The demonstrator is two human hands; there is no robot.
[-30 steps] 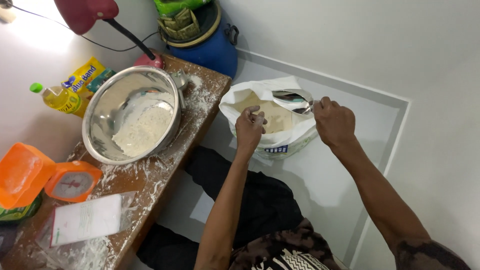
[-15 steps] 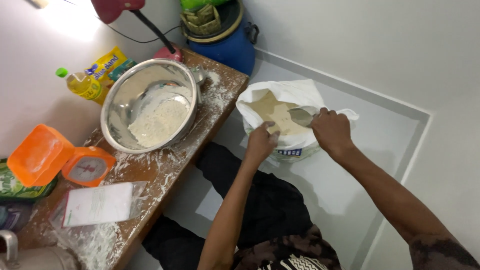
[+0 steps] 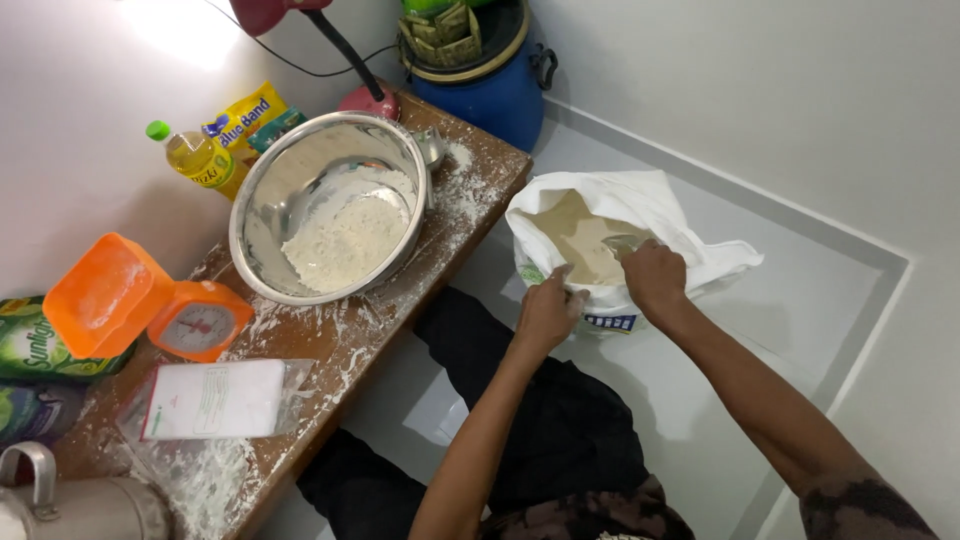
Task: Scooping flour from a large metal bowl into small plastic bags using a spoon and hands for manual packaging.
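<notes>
Your left hand (image 3: pixel 548 312) is pinching the near rim of the flour sack (image 3: pixel 640 205), fingers pressed together on the cloth. Your right hand (image 3: pixel 655 277) is closing round the handle of a metal scoop (image 3: pixel 622 243) dipping into the flour; the sack is standing on the floor just ahead of both hands.

Risk, as judged: the soft rim is sagging, so a loaded scoop could be catching it and spilling flour onto the floor.

Left of your left hand: a clear packet with a white label (image 3: pixel 212 399); farther, a yellow pouch (image 3: pixel 240 115) and an oil bottle with a green cap (image 3: pixel 193 155).
</notes>
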